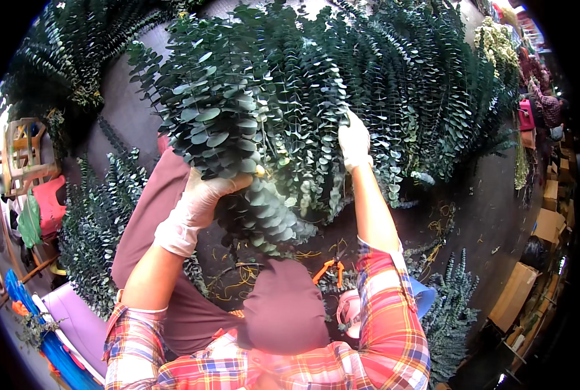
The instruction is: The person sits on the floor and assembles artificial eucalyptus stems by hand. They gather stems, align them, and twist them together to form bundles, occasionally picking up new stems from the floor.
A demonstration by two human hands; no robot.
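Observation:
My left hand (pixel 199 205), in a thin whitish glove, is closed round the lower end of a bunch of eucalyptus stems (pixel 205 114) with round grey-green leaves. The bunch fans upward and away from me, and more leaves hang below the fist. My right hand (pixel 355 142), also gloved, reaches into a wide heap of eucalyptus branches (pixel 420 91) in front of me. Its fingers are closed at a leafy stem, their tips partly hidden among leaves. Orange-handled cutters (pixel 329 272) lie on the floor between my forearms, near my knee.
More eucalyptus (pixel 101 221) lies at my left, and another pile (pixel 452 318) at lower right. Yellow ties (pixel 238 279) are scattered on the dark floor (pixel 485 214). A wooden stool (pixel 26 149) stands far left; cardboard boxes (pixel 514 296) line the right side.

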